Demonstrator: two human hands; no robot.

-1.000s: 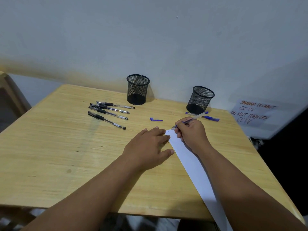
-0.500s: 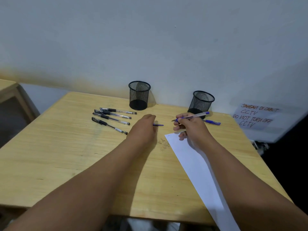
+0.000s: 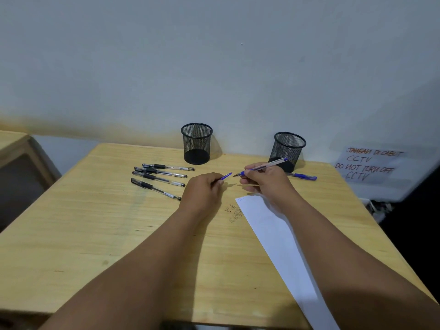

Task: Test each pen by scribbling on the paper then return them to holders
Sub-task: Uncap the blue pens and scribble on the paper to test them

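Note:
My right hand (image 3: 266, 181) holds an uncapped blue pen (image 3: 264, 166) above the table, tip pointing left. My left hand (image 3: 202, 189) pinches the blue pen cap (image 3: 226, 176), its open end a short gap from the pen tip. A white sheet of paper (image 3: 281, 246) lies under my right forearm, with a small mark at its top corner. Several black capped pens (image 3: 158, 178) lie in a row at the left. Another blue pen (image 3: 302, 176) lies behind my right hand. Two black mesh holders stand at the wall, the left holder (image 3: 196, 142) and the right holder (image 3: 289, 148).
The wooden table (image 3: 95, 234) has pencil scribbles on its surface beside the paper. A handwritten CCTV notice (image 3: 369, 165) hangs on the wall at the right. Another wooden piece of furniture (image 3: 14, 148) stands at the far left.
My right hand lifted the blue pen off the paper. My left hand left the paper, reached forward, picked up the blue cap and brought it toward the pen tip.

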